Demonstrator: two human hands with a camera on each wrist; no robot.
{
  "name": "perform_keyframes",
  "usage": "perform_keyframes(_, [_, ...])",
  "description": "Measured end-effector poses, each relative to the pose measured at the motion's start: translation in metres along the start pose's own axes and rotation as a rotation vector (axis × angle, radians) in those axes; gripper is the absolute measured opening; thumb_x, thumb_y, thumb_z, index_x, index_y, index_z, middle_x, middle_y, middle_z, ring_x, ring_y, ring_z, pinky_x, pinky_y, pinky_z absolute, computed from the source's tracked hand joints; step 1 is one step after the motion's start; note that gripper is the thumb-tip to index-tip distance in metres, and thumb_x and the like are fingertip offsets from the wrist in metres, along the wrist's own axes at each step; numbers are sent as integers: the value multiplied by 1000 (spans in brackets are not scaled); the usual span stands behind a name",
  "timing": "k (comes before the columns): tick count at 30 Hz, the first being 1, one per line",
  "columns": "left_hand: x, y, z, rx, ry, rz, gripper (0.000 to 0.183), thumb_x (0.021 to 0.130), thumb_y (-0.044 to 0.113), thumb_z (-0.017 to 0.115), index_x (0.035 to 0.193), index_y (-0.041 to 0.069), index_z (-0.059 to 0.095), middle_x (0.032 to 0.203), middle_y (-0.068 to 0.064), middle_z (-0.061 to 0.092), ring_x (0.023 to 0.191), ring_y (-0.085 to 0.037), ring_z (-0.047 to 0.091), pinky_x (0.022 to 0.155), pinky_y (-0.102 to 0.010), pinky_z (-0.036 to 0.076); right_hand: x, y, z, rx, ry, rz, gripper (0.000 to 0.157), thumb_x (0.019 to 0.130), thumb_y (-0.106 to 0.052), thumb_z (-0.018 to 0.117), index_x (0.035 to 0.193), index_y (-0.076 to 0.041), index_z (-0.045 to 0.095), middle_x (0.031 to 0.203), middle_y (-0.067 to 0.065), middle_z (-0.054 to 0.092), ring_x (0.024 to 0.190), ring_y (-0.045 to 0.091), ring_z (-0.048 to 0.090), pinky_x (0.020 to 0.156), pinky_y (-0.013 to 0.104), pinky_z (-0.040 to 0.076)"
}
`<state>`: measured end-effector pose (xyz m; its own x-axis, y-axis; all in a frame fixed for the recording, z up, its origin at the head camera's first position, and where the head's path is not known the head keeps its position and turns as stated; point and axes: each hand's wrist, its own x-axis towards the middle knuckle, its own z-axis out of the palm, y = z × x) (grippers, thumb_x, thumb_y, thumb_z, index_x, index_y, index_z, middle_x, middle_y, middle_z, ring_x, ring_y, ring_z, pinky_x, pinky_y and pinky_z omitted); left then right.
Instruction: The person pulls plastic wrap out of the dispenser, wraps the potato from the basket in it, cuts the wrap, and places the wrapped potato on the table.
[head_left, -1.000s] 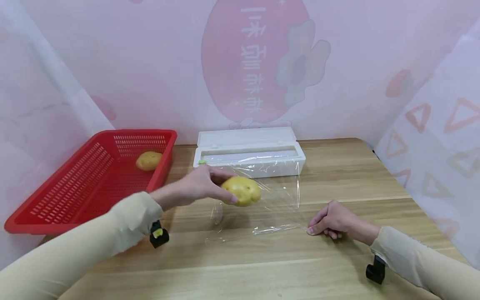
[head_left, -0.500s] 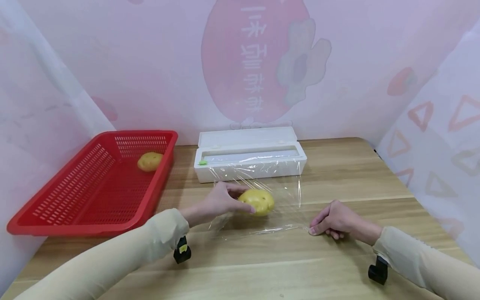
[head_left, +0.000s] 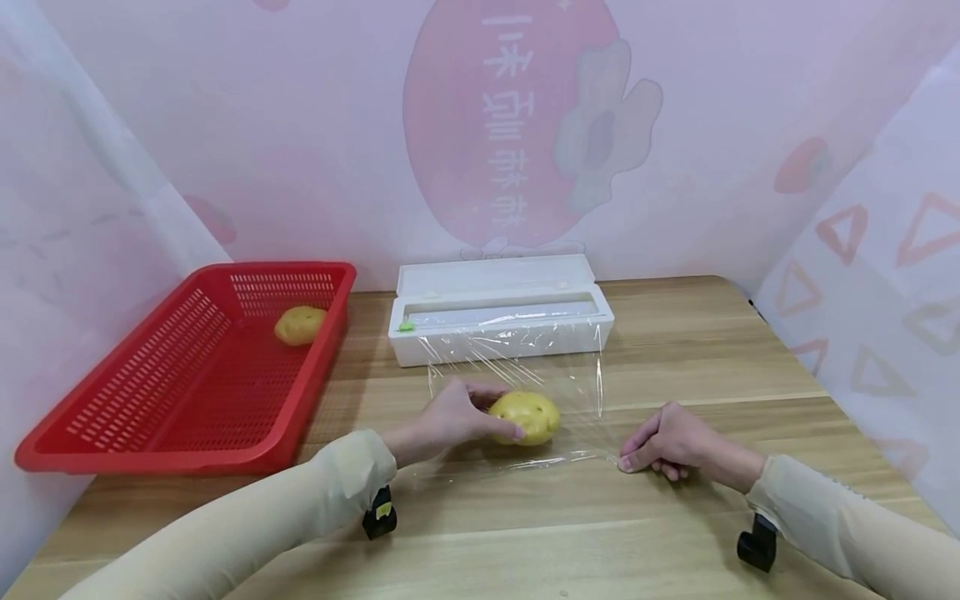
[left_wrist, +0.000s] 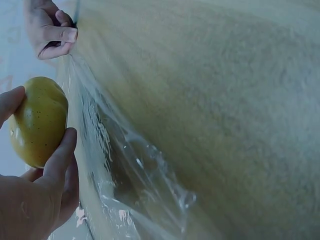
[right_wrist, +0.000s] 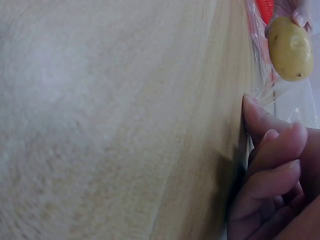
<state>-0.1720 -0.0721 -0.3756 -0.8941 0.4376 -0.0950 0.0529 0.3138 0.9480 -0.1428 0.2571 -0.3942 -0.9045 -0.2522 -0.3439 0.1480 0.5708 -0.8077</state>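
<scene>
Left hand (head_left: 453, 419) has potato (head_left: 527, 418) gripped between thumb and fingers, in front of the box (head_left: 408, 348), over the film (head_left: 581, 400); can't tell if it's touching. Right hand (head_left: 667, 442) pinches the film's near corner, front-right of the box. Box: lid up, roll (head_left: 502, 314) inside, film running out over its front edge. Basket (head_left: 300, 408) left of the box, second potato (head_left: 300, 325) in its back-right corner. Table (head_left: 525, 550) extends forward and right of the box, rounded back corner on the right.

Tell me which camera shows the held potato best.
The left wrist view: the potato is largest there, its speckled skin clear. The head view shows it small in the left hand; the right wrist view, smaller, upper right.
</scene>
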Motion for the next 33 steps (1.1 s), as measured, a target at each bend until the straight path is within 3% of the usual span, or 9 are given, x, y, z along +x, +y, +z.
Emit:
perform_keyframes(11, [-1, -3, 6, 48, -22, -8, 55, 67, 23, 92, 117, 11, 73, 98, 1, 72, 92, -16, 64, 83, -31, 51, -1, -2, -1, -4, -5, -3, 21, 68, -16, 90, 81, -5, 78, 51, 3, 57, 36, 5, 41, 36, 19, 35])
perform_keyframes(16, [-3, -9, 8, 77, -31, -44, 56, 68, 26, 92, 118, 11, 72, 96, 2, 72, 88, -14, 65, 74, -31, 54, 0, -2, 0, -5, 6, 18, 22, 67, -16, 91, 81, -5, 78, 50, 2, 56, 36, 5, 42, 36, 19, 35])
perform_keyframes(24, [-6, -14, 7, 63, -51, 34, 54, 72, 18, 89, 121, 7, 70, 101, -1, 72, 92, -15, 65, 81, -29, 52, 0, 0, -1, 2, -1, 17, 22, 67, -16, 91, 81, -5, 78, 50, 2, 56, 36, 5, 41, 36, 19, 34])
perform_keyframes(33, [-7, -18, 6, 36, -56, 17, 58, 71, 22, 90, 123, 11, 69, 103, 1, 72, 93, -14, 65, 80, -29, 53, 1, 0, 0, -12, -2, 24, 22, 68, -17, 91, 81, -5, 78, 49, 1, 55, 36, 5, 41, 36, 18, 33])
